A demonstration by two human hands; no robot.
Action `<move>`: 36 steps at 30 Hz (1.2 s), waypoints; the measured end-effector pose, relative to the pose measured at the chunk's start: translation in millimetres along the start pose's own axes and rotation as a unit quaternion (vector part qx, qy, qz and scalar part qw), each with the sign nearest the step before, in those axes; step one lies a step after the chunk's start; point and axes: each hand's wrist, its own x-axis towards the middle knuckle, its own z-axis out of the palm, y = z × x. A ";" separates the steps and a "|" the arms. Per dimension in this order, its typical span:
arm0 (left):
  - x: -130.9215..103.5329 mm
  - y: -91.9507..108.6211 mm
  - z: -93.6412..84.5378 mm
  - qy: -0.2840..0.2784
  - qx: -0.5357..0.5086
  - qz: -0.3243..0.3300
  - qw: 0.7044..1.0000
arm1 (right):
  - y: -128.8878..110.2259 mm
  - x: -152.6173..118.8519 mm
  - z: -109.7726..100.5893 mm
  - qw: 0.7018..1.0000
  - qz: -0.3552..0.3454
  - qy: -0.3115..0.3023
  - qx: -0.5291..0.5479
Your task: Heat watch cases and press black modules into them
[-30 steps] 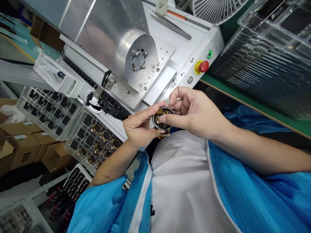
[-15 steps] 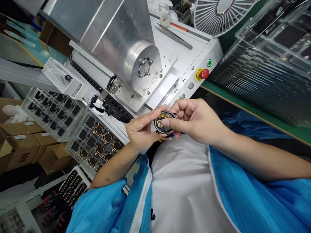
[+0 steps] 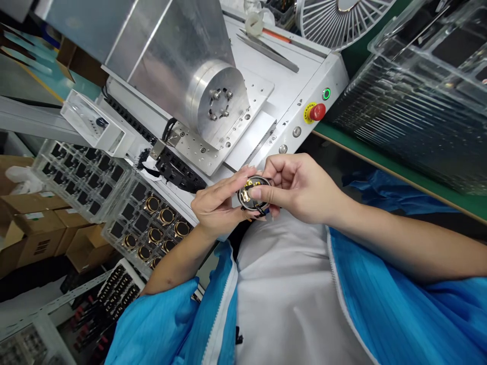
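A round watch case (image 3: pixel 248 201) with gold-coloured parts and dark pieces inside is held in front of my body, its inner side toward me. My left hand (image 3: pixel 216 205) grips its rim from the left, fingers along the top edge and thumb at the lower edge. From the right, my right hand (image 3: pixel 300 190) presses its thumb onto the inside of the case, with its other fingers curled behind the right edge. A small dark strip shows at the lower rim. The underside of the case is hidden.
Ahead stands a machine with a metal cylinder (image 3: pixel 218 101), a red emergency button (image 3: pixel 317 112) and tweezers (image 3: pixel 270 51). Clear trays (image 3: pixel 418 111) are stacked at right near a fan (image 3: pixel 344 20). At left, another tray (image 3: pixel 131 215) holds gold-rimmed round parts, beside cardboard boxes (image 3: pixel 38 228).
Both hands and the watch case have shifted slightly left in view, and the case is tilted a little differently. My right thumb stays on its inside. The background has also shifted slightly.
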 end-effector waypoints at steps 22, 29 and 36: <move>3.9 4.2 5.1 0.048 -0.066 -0.070 0.994 | -1.4 -0.1 7.3 1.000 0.014 0.007 0.011; 3.5 4.0 3.6 0.061 -0.053 -0.068 0.994 | -1.0 0.8 10.2 1.000 0.011 -0.006 0.021; 1.1 1.3 3.8 0.060 -0.076 -0.084 0.992 | -0.2 2.9 10.8 0.999 0.010 -0.018 0.027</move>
